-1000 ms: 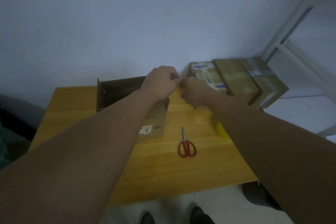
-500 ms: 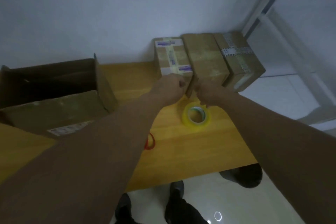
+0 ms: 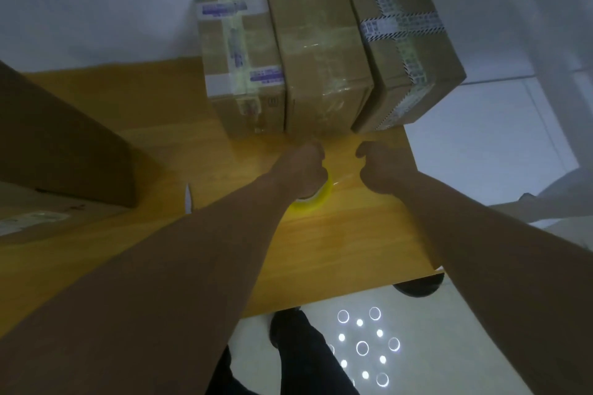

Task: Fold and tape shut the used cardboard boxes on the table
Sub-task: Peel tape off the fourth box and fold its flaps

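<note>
My hands were nearly knuckle to knuckle half a second ago and now they've split apart. My left hand [image 3: 305, 167] has dropped onto the yellow tape roll [image 3: 316, 204], and my right hand [image 3: 380, 167] has moved off to the right. The view has also swung in closer on the far right corner of the table [image 3: 353, 244].

My left fingers are curled down over the roll, gripping it, and it sits tucked under my palm near the middle of the table. My right fingers are curled in tight. A faint glossy streak runs from the roll toward them, but I honestly can't tell if I'm pinching tape.

Three taped-up boxes stand side by side just beyond my hands: the left box [image 3: 242, 58], the middle box [image 3: 321, 51] and the right box [image 3: 407, 42], which hangs over the table edge. The open box [image 3: 64, 138] is at the left edge. A scissors blade [image 3: 188, 199] pokes out beside my left forearm.
</note>
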